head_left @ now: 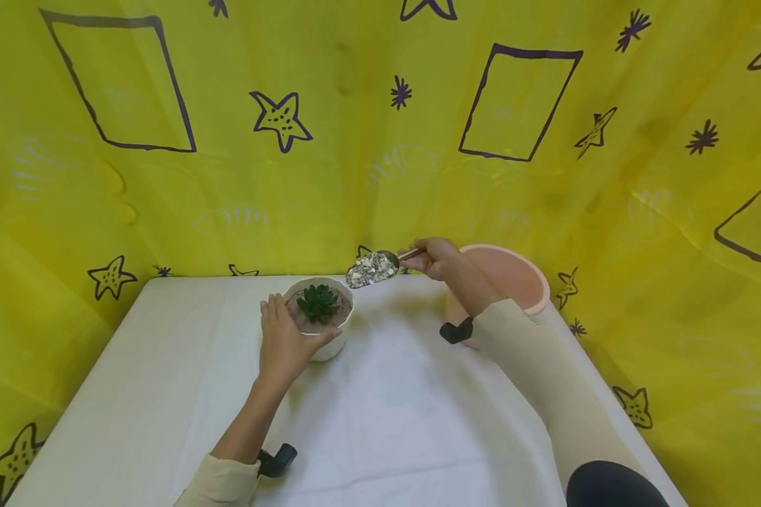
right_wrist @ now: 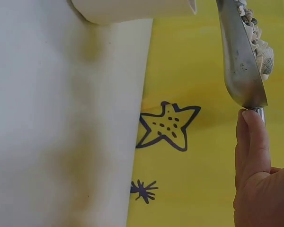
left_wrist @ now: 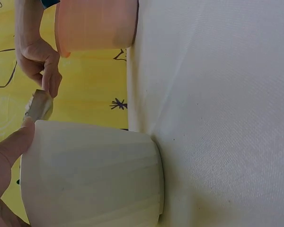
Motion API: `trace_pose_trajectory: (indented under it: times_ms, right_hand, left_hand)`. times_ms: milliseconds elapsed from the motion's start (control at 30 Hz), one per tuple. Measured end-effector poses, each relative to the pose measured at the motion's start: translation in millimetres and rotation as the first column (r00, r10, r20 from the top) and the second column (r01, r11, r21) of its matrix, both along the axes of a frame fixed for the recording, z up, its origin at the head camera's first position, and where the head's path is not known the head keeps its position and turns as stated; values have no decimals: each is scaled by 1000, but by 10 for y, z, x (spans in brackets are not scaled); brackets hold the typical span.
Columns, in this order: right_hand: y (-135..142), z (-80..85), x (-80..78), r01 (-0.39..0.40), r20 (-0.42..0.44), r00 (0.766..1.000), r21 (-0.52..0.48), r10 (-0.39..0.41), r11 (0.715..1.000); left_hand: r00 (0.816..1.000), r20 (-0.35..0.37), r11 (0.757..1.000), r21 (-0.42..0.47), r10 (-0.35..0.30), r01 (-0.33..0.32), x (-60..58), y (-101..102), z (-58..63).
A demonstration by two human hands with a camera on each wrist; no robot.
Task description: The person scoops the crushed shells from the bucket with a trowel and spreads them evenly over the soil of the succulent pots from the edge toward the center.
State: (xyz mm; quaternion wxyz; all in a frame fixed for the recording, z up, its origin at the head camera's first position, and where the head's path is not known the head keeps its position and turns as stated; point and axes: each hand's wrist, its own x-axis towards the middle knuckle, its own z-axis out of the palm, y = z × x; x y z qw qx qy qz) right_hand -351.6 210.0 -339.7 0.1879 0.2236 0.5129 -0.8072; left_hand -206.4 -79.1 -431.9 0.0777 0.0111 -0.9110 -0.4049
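Note:
My right hand point(head_left: 436, 259) pinches the handle of a metal scoop point(right_wrist: 241, 66) heaped with small seashells point(head_left: 372, 269). In the head view the scoop is raised, its front end just beside and above the right rim of a white flower pot point(left_wrist: 94, 175). A green succulent point(head_left: 318, 303) sits in the pot, surrounded by a pale brownish filling. My left hand point(head_left: 287, 345) holds the pot by its rim, fingers at the left side and thumb across the front. Most of the pot's left side is hidden behind that hand.
A larger pink pot point(head_left: 514, 271) stands at the right of the white-covered table point(head_left: 406, 422), partly behind my right forearm. Yellow cloth point(head_left: 342, 176) with drawn starfish and frames hangs along the back and sides.

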Motion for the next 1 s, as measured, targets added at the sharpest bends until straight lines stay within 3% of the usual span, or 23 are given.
trace_pose_trajectory:
  times_ms: [300, 600, 1000]
  right_hand:
    - [-115, -57, 27, -25, -19, 999, 60, 26, 998]
    - [-178, -104, 25, 2, -27, 1000, 108, 1, 994]
    - [-222, -78, 55, 1, -93, 996, 151, 13, 989]
  left_hand:
    - [1000, 6, 1000, 2, -5, 5, -6, -1, 5]
    - [1000, 16, 1000, -1, -1, 1, 1, -1, 6]
    - [1000, 11, 1000, -9, 3, -3, 13, 9, 16]
